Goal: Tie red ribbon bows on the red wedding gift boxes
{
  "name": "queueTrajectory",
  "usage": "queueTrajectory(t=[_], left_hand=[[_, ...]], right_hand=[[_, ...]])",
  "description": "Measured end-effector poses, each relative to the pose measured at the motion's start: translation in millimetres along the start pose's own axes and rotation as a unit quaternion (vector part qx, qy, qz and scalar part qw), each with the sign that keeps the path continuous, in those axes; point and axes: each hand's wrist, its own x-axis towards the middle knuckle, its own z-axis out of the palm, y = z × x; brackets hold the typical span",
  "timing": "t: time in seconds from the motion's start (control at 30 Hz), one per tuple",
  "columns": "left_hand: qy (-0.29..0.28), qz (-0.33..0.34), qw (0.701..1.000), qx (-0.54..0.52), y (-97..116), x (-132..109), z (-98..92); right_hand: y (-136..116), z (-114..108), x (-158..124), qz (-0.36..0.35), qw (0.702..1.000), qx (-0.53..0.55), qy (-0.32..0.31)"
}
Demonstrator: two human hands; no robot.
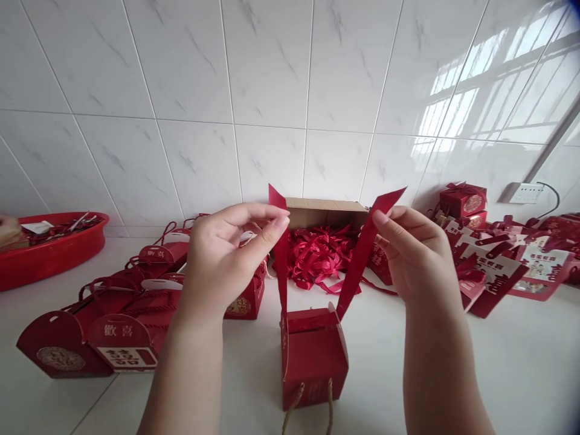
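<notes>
A red ribbon (357, 266) runs through the top of a small red gift box (312, 356) on the white counter. My left hand (240, 248) pinches one raised end between thumb and fingertips. The other end is pinched in my right hand (412, 248), so both ends rise in a V above the box. A twisted cord handle (330, 393) hangs at the box's near side. Behind it, a cardboard box (326, 205) holds a heap of loose red ribbons (317, 257).
Several red gift boxes with cord handles (127, 338) stand at the left. Far left is a red basin (58, 260), with part of another person's hand (9, 231) at it. Ribbon-tied packages (493, 266) crowd the right, below a wall socket (523, 193). Tiled wall behind.
</notes>
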Motion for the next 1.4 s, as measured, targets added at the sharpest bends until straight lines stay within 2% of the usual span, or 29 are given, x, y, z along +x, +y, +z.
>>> queueTrajectory(t=[0.17, 0.3, 0.5, 0.8, 0.97, 1.4], left_hand=[[0.014, 0.039, 0.999, 0.028, 0, 0, 1.1], [0.025, 0.037, 0.999, 0.015, 1, -1, 5.1], [0.070, 0.039, 0.997, 0.017, -1, 0, 9.2], [0.080, 0.062, 0.995, 0.003, 2, -3, 9.4], [0.113, 0.088, 0.990, 0.017, 1, -4, 10.7], [0.089, 0.064, 0.994, -0.012, -2, -3, 9.3]], right_hand=[[0, 3, -2, -0.013, 1.000, 0.017, -0.005], [0, 4, -3, -0.021, 1.000, 0.009, 0.001], [0, 5, -3, -0.034, 0.999, -0.005, 0.005], [0, 4, -4, -0.002, 0.999, 0.004, -0.038], [0, 4, -5, -0.008, 0.999, 0.018, -0.043], [2, 5, -4, -0.015, 0.999, 0.010, -0.031]])
